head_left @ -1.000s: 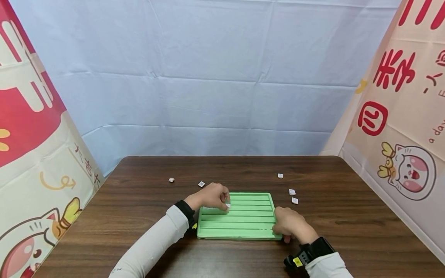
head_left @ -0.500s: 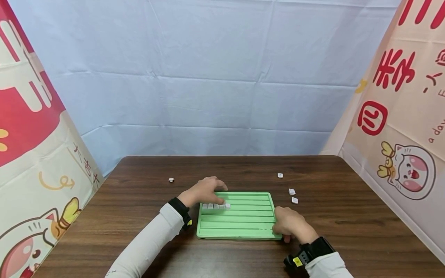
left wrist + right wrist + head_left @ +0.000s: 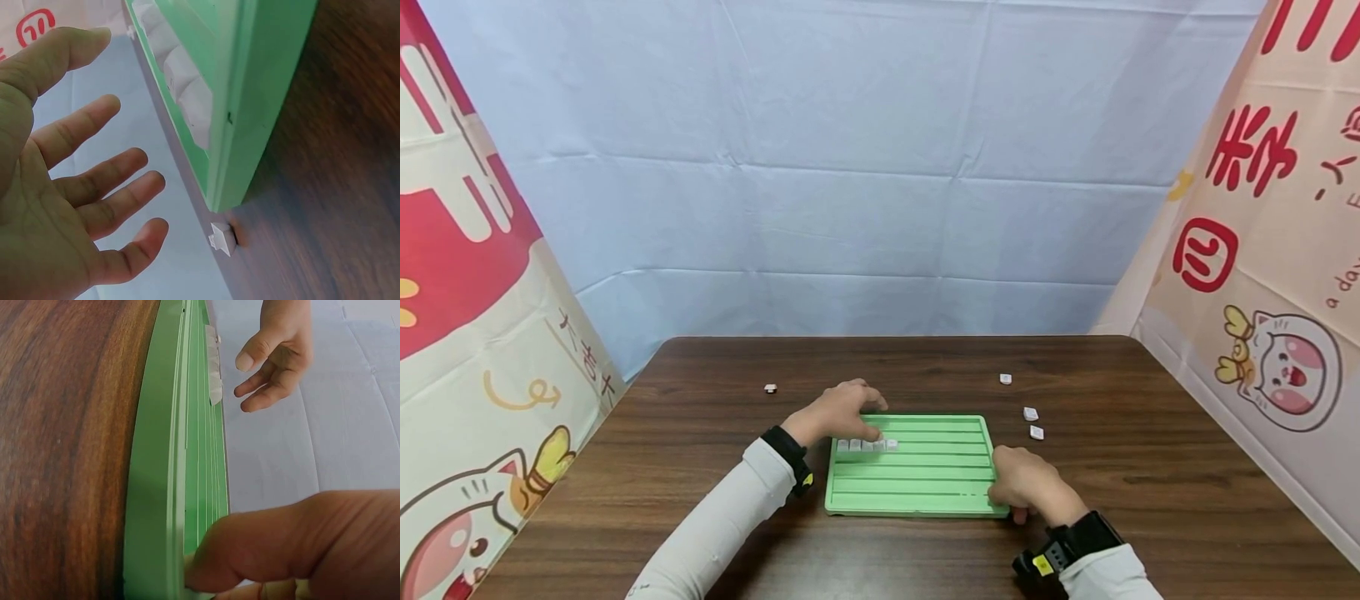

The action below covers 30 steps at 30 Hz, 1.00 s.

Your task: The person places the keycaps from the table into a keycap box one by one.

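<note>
A green ridged tray (image 3: 917, 471) lies on the table, a row of several small white keycap-like pieces (image 3: 855, 446) along one groove at its left. My left hand (image 3: 842, 414) hovers over the tray's far left corner with nothing between its spread fingers, as the left wrist view shows. Its thumb overlaps the row in the head view. My right hand (image 3: 1030, 483) grips the tray's right edge near the front corner. In the right wrist view the thumb (image 3: 244, 550) presses on the inner side of the rim, while the other fingers are mostly hidden.
Loose white pieces lie on the brown table (image 3: 722, 367): one piece (image 3: 771, 388) at the back left, another piece (image 3: 1005, 379) at the back right. Two more, a piece (image 3: 1031, 413) and a nearer piece (image 3: 1037, 433), sit right of the tray. Printed cloths hang at both sides.
My left hand has let go of the white piece at the row's right end and drawn back leftward, fingers spreading. It now covers where a loose piece lay. The right hand stays put.
</note>
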### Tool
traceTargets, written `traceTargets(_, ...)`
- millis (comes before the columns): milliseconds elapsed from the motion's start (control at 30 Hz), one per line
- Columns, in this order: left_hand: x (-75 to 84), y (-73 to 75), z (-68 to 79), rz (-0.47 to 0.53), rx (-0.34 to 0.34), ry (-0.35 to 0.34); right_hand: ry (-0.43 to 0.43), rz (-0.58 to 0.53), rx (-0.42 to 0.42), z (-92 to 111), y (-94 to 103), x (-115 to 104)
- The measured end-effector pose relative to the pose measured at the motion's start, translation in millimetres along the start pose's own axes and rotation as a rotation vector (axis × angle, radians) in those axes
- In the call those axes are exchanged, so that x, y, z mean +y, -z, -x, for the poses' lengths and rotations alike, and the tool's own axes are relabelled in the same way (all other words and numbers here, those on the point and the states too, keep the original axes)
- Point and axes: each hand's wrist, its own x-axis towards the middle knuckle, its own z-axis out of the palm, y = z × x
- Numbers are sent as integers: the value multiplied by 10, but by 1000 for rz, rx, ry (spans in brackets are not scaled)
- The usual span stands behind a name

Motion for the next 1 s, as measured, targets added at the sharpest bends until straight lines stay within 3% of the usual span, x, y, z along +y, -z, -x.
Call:
traceTargets(433, -118, 54, 100, -34, 63, 37, -9, 15, 14, 7, -3, -2)
traceTargets(1000, -471, 123, 270, -76, 212, 157, 1, -8, -7, 8, 11, -16)
